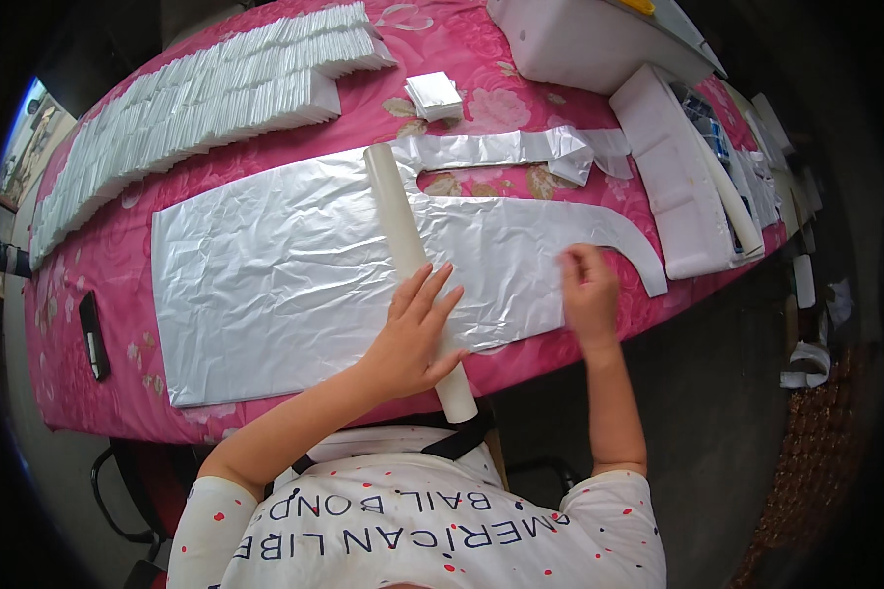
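A stack of thin silvery-white plastic aprons [265,285] lies flat on the table, with a cut-out neck and a curved strap at its right end. Across it runs a long pale tube [393,211], whose near end reaches past the table edge. My left hand [414,339] rests on the tube's near part with fingers spread. Over the apron's right front edge, my right hand [589,297] is raised with its fingers curled together. Whatever it may hold is hidden. The upper strap of the apron lies folded over at a crumpled corner [570,152].
Long rows of folded white packets [196,108] fill the back left of the pink flowered tablecloth [69,353]. A small packet pile [434,95] lies beyond the apron. White foam boxes [673,187] stand at the right. A dark phone-like object [93,336] lies at left.
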The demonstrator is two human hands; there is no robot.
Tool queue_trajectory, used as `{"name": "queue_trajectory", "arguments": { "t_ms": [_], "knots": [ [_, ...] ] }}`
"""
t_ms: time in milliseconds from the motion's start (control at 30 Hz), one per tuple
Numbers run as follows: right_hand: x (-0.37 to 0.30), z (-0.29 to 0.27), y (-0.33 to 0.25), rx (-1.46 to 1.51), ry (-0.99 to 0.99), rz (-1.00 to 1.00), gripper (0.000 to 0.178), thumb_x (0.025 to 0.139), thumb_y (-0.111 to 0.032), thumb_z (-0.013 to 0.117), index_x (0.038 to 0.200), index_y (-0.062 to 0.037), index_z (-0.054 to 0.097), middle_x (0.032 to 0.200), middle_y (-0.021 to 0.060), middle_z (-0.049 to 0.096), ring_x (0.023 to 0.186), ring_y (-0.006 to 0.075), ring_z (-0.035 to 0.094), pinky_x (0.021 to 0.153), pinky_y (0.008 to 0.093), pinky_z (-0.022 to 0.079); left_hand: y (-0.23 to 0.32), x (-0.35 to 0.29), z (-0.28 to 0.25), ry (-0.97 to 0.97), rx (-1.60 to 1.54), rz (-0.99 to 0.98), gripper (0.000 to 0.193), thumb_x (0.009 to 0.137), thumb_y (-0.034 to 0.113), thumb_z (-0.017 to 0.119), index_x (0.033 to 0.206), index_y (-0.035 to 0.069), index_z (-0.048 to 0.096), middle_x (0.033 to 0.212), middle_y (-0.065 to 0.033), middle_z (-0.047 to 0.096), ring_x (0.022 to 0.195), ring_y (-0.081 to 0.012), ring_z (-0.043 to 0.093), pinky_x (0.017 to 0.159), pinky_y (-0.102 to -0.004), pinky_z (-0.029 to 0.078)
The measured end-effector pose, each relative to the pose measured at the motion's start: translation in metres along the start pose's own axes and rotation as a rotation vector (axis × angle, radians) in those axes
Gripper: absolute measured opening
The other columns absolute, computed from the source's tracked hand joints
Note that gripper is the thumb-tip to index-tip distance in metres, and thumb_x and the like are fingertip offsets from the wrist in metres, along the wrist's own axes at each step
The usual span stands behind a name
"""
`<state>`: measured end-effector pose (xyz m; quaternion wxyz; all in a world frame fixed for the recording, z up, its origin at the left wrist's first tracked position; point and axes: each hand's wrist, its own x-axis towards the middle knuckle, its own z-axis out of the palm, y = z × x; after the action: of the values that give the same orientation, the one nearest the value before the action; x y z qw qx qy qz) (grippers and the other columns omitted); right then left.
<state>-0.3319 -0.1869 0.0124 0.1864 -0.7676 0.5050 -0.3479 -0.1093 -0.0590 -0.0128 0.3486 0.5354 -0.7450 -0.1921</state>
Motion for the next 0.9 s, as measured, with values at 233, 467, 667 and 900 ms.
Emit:
{"name": "queue_trajectory", "arguments": {
  "t_ms": [233, 467, 667, 900],
  "knots": [
    [-0.061, 0.063, -0.100, 0.300, -0.440, -0.308, 0.011, 0.078, -0.007, 0.062, 0.088, -0.0037, 0.060, 0.076, 0.0125, 0.062, 0.065, 0.0295, 0.061, 0.057, 0.0346, 0.047, -0.009, -0.008, -0.016, 0.094, -1.188, -0.721, 0.045, 0.085, 0.015, 0.060, 0.125, 0.000, 0.044, 0.112, -0.0121, 0.056, 0.101, -0.0169, 0.056, 0.084, -0.0307, 0.046],
    [-0.082, 0.045, -0.110, 0.304, -0.417, -0.317, 0.017, 0.077, -0.012, 0.066, 0.090, -0.0036, 0.061, 0.082, 0.0114, 0.063, 0.072, 0.0270, 0.062, 0.059, 0.0346, 0.048, -0.089, -0.078, -0.116, 0.080, -0.932, -0.985, 0.033, 0.080, 0.014, 0.065, 0.105, -0.005, 0.057, 0.086, -0.0087, 0.061, 0.075, -0.0133, 0.060, 0.065, -0.0265, 0.049],
    [-0.097, 0.022, -0.097, -0.129, -0.521, -0.038, 0.040, 0.073, -0.039, 0.069, 0.084, -0.0025, 0.057, 0.078, 0.0119, 0.062, 0.071, 0.0280, 0.061, 0.060, 0.0381, 0.048, -0.140, -0.166, -0.207, 0.144, -0.483, -1.061, 0.023, 0.078, 0.004, 0.061, 0.101, -0.001, 0.058, 0.081, -0.0052, 0.062, 0.071, -0.0133, 0.059, 0.066, -0.0244, 0.047],
    [-0.111, 0.034, -0.100, -0.082, -0.815, 0.304, 0.048, 0.074, -0.045, 0.065, 0.084, 0.0013, 0.059, 0.069, 0.0183, 0.063, 0.064, 0.0342, 0.062, 0.061, 0.0416, 0.049, -0.080, -0.095, -0.167, 0.274, 0.568, -0.364, 0.037, 0.073, -0.003, 0.061, 0.109, 0.003, 0.056, 0.109, -0.0136, 0.057, 0.103, -0.0315, 0.054, 0.088, -0.0371, 0.044]
  ]
}}
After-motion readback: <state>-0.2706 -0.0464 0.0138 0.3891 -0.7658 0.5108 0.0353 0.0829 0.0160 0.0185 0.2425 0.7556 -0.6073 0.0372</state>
